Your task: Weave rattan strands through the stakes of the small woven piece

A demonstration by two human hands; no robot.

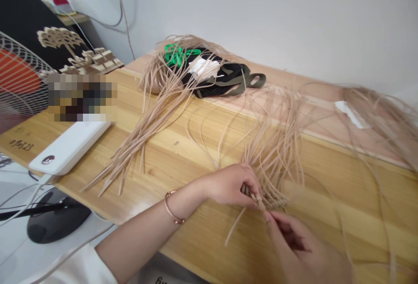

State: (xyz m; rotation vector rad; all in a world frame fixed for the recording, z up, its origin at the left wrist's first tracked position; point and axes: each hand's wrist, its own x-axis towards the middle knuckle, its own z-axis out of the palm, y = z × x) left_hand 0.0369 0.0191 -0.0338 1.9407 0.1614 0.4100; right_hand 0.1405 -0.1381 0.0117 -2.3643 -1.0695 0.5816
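Both hands meet over a spread of thin beige cane strips [277, 144] that fans back across the wooden table. My left hand [237, 184], with a bracelet on its wrist, pinches some strips at the near edge of the spread, where they look woven or knotted together. Just right of it, my right hand [300, 245] is closed, thumb and fingertips on the end of a strip [261, 204]. One loose strip end [235, 227] sticks out below my left hand. My fingers partly hide the woven edge.
A bundle of strips [143, 131] lies across the table [183, 162] at left. Behind it are a black bag [225, 81] and green tangled material [176, 54]. A long white device [72, 147] rests near the left edge, beside a fan [19, 75]. More strips [388, 114] lie back right.
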